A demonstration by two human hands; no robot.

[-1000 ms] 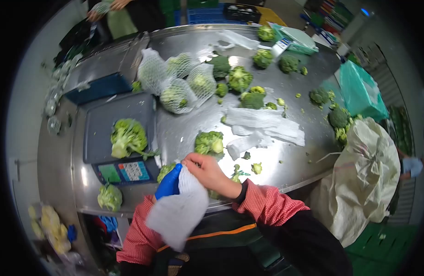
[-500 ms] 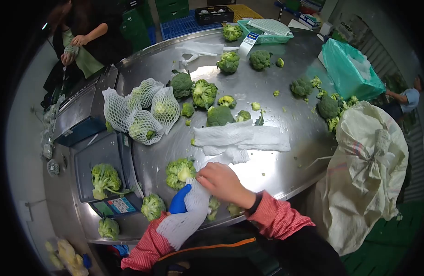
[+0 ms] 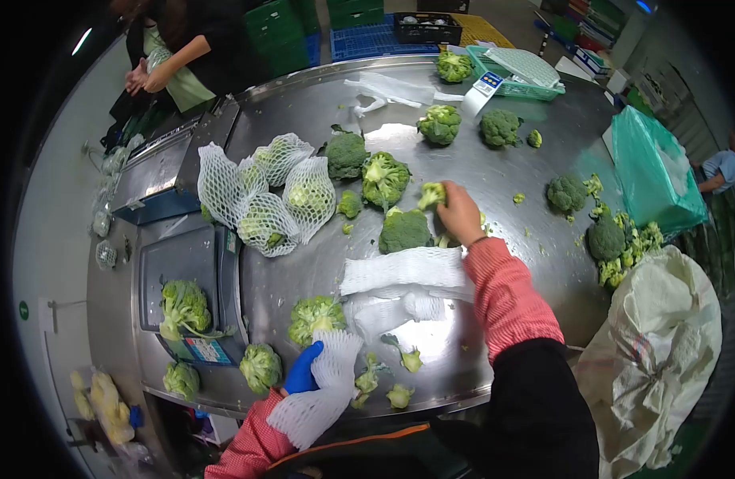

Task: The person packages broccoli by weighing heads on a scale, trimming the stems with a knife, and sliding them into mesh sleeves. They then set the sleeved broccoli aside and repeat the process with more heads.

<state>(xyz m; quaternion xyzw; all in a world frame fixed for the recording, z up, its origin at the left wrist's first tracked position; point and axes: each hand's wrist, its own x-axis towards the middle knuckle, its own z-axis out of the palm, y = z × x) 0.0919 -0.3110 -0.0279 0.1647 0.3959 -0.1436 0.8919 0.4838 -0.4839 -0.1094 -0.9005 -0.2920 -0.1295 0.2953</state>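
My left hand (image 3: 302, 371), in a blue glove, is closed on a white foam net sleeve (image 3: 335, 363) that hangs over the wrist. A broccoli head (image 3: 316, 316) lies against the sleeve's upper end, its cut side towards me; whether the fingers also grip it is hidden. Farther up the table, my bare right hand (image 3: 462, 214) pinches a small broccoli floret (image 3: 432, 195). Just below that floret sits a dark green broccoli head (image 3: 405, 231). Flat white net sleeves (image 3: 399, 270) lie between my two hands, and trimmed pieces (image 3: 399, 396) rest near the front edge.
Netted broccoli (image 3: 309, 195) is grouped at left, beside a scale (image 3: 184, 259) bearing another head. A green basket (image 3: 535, 88), a green plastic bag (image 3: 651, 172) and a white sack (image 3: 663, 359) stand to the right. Another person (image 3: 172, 64) works at the far left.
My right hand has left the sleeve and reached up the table, where it now holds a floret. My left hand stays on the sleeve. The view has shifted slightly.
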